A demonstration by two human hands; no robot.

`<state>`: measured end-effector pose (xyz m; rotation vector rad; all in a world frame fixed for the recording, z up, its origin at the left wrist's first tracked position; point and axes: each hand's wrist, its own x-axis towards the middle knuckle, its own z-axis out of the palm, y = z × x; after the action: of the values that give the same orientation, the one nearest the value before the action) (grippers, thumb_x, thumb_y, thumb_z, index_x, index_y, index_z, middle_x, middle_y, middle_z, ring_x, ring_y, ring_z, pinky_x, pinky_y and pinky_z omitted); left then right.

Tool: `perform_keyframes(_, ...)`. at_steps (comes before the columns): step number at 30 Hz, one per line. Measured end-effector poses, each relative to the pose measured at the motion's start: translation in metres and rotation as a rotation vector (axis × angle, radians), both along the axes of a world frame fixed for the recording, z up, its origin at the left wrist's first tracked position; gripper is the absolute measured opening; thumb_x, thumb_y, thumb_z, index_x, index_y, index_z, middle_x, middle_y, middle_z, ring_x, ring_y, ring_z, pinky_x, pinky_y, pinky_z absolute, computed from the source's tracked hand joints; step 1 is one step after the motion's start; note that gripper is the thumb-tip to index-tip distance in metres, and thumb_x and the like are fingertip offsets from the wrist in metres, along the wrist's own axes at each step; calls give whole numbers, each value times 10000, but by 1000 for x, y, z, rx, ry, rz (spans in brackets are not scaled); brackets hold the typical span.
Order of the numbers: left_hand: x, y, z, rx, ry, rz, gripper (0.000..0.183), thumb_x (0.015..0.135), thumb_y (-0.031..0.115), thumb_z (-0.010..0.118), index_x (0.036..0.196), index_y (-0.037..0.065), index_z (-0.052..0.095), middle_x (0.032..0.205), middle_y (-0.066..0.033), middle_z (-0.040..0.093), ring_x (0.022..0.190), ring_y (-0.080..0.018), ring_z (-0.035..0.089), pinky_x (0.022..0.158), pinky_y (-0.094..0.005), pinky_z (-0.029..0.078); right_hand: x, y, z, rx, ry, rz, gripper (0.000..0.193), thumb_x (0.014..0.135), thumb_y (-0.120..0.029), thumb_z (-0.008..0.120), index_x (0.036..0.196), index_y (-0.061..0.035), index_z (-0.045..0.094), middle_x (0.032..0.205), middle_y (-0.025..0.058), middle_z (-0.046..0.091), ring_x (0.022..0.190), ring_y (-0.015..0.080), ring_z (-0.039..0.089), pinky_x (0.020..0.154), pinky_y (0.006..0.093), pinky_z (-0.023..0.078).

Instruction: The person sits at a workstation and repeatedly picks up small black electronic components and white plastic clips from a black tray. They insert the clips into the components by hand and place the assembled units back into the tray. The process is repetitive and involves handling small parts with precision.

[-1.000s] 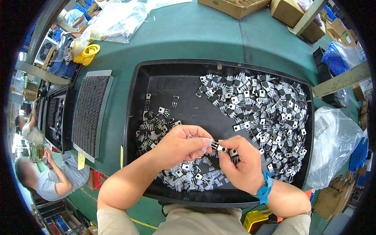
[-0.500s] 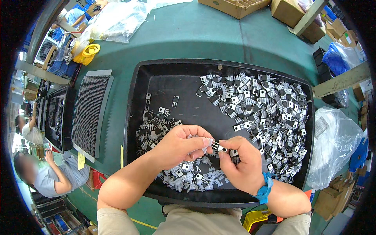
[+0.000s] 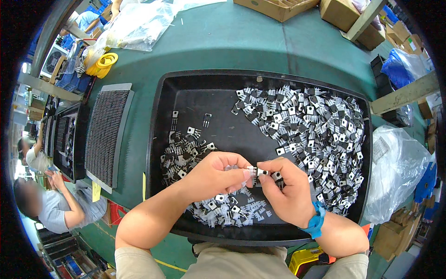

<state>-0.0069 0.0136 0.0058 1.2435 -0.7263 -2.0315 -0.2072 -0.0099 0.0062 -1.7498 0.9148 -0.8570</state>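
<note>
Over a black tray (image 3: 223, 104), my two hands meet. The fingers of my left hand (image 3: 209, 174) are closed on a small translucent white plastic piece (image 3: 252, 170); more such pieces seem tucked in the palm, mostly hidden. Between thumb and forefinger, my right hand (image 3: 292, 195) pinches a transistor (image 3: 262, 172), black with a pale metal tab. Its legs point left into the plastic piece; how deep they sit I cannot tell. Another transistor (image 3: 277, 176) shows against the curled right fingers. Below my hands lies a heap of transistors mixed with white plastic pieces (image 3: 258, 209).
A large heap of transistors (image 3: 320, 139) fills the tray's right side, a smaller one (image 3: 183, 153) its left. Left stands a rack of dark parts (image 3: 108, 135); right, a clear plastic bag (image 3: 395, 172). Cardboard boxes (image 3: 278, 9) stand at the back. A co-worker (image 3: 69, 204) sits far left.
My hands have drawn closer together, and the transistor's legs now show less beside the plastic piece. The co-worker's hands at far left have shifted.
</note>
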Motion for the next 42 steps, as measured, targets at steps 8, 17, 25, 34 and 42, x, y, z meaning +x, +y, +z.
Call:
perform_keyframes(8,8,-1,-4,-1,106,87,103,855,81,630,932,17,606,796,-73,653,576,-63,487,484,-198,338,-1,2,6,97,5,-49,182,816,25,626,991,-24,621,800,108,612,686,186,599,612,281,465)
perform_keyframes(17,3,-1,0,-105,-183,-55,92,821,112,683,811,36,632,644,5,599,524,-31,476,472,-190,346,-1,0,1,81,18,123,179,828,17,615,1004,-11,613,809,111,611,728,194,606,630,309,480)
perform_keyframes(25,3,-1,2,-83,-167,-78,115,822,148,664,819,34,645,658,16,601,538,-15,470,465,-193,340,-3,-7,9,891,-321,45,141,925,-109,615,1023,-25,559,759,21,581,632,63,554,542,219,445)
perform_keyframes(34,12,-4,-4,13,142,218,124,875,109,592,923,-4,612,756,-91,622,554,-89,504,480,-207,363,1,-11,-13,364,27,177,138,856,4,564,991,-12,587,887,145,641,692,214,624,585,321,497)
perform_keyframes(42,9,-5,-6,-100,164,270,132,868,73,580,960,-4,635,765,-93,614,557,-78,488,447,-208,323,23,9,-24,-175,329,437,306,829,-41,571,1131,-85,588,865,122,566,783,315,615,661,428,517)
